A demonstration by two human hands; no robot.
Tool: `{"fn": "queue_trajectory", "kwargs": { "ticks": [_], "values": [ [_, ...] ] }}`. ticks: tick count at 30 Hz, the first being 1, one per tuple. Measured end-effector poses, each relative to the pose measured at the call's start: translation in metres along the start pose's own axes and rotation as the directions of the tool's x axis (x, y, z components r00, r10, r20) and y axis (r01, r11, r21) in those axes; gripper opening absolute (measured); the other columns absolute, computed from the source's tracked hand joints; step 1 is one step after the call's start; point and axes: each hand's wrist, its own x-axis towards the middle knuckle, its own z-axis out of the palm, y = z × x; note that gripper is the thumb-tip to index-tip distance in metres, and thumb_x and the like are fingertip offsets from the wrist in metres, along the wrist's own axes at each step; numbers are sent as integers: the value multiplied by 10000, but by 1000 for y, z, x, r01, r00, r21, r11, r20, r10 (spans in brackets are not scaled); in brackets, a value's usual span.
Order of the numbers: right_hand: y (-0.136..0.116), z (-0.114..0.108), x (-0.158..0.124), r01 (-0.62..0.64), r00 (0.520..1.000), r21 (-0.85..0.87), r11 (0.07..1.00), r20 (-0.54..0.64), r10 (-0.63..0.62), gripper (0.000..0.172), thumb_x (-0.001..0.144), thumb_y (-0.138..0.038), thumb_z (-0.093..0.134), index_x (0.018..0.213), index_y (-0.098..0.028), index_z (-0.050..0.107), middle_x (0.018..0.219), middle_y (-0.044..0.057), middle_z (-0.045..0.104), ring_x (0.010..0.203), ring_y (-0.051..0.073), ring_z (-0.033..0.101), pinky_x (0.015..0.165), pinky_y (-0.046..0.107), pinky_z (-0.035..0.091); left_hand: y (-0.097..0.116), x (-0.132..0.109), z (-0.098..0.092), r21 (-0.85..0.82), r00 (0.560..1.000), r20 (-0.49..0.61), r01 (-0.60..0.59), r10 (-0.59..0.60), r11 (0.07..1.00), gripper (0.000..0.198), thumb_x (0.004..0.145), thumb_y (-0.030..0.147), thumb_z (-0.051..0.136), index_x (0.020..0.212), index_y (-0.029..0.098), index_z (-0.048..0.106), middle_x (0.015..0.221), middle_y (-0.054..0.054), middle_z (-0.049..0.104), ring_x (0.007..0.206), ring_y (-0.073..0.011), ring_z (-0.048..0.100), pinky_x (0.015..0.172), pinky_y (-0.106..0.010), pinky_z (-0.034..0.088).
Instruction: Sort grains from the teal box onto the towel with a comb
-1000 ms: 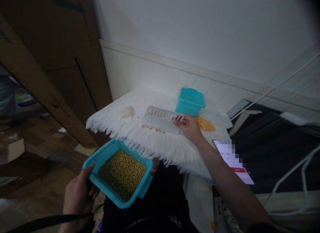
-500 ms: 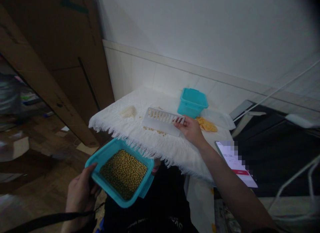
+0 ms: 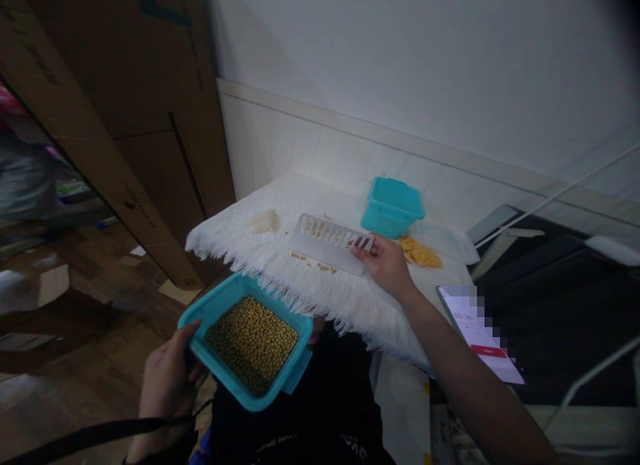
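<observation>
My left hand (image 3: 170,375) grips the left rim of a teal plastic container (image 3: 201,312), held just below the table's front edge. Inside it lie many small yellow-green beans (image 3: 255,342), likely soybeans. On the table, my right hand (image 3: 387,262) is closed on the right end of a flat white scraper (image 3: 323,248) with a row of slots along its upper part. Its lower edge stands near the cloth. Several loose beans (image 3: 327,268) lie along that edge, and more show through the slots.
A white fringed cloth (image 3: 240,248) covers the table. On it are a pale grain pile (image 3: 265,222), a second teal container (image 3: 393,208), a yellow cloth (image 3: 420,252) and a clear lid (image 3: 453,238). A phone (image 3: 480,335) lies at the right; cardboard (image 3: 125,158) stands left.
The whole view has shifted slightly, so everything sits a little farther right. Both hands keep their hold; the scraper and the loose beans in front of it have moved only slightly.
</observation>
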Motion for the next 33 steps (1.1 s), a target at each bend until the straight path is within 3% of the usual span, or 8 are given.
{"fn": "queue_trajectory", "kwargs": {
  "ticks": [10, 16, 21, 29, 33],
  "values": [
    [3, 8, -4, -9, 1000, 33, 999, 9, 9, 546, 818, -766, 926, 878, -249, 760, 829, 60, 825, 816, 286, 821, 769, 419, 715, -2, 2, -4, 9, 1000, -11, 19, -19, 1000, 587, 801, 581, 875, 480, 282, 486, 389, 64, 365, 367, -96, 333, 361, -233, 298],
    [2, 9, -5, -17, 999, 39, 999, 35, 16, 548, 814, -760, 934, 879, -248, 751, 854, 70, 835, 827, 295, 828, 784, 438, 722, -7, 6, -7, -45, 999, -20, 31, -32, 998, 397, 727, 465, 897, 585, 273, 580, 484, 70, 444, 410, -110, 378, 392, -250, 377],
    [2, 11, -4, -32, 998, 73, 997, 57, 28, 559, 799, -758, 951, 936, -241, 786, 939, 96, 877, 876, 314, 854, 803, 448, 730, -7, 6, -8, -51, 999, -30, 28, -29, 998, 354, 737, 460, 900, 624, 256, 634, 494, 81, 431, 416, -102, 351, 382, -237, 332],
    [5, 2, 20, -120, 993, 142, 983, 39, 115, 705, 598, -791, 1046, 958, -228, 823, 969, 103, 907, 899, 336, 876, 827, 470, 741, -6, 4, -8, -69, 998, 5, 57, -57, 996, 533, 780, 529, 909, 544, 279, 503, 438, 81, 382, 380, -93, 330, 369, -237, 303],
    [4, -5, 27, -151, 988, 160, 975, 11, 151, 692, 596, -757, 1065, 971, -231, 816, 973, 101, 906, 898, 346, 880, 834, 495, 743, 0, 0, -4, -29, 999, 28, 23, -22, 999, 559, 824, 560, 858, 520, 294, 471, 408, 72, 375, 359, -105, 337, 364, -248, 327]
  ]
}}
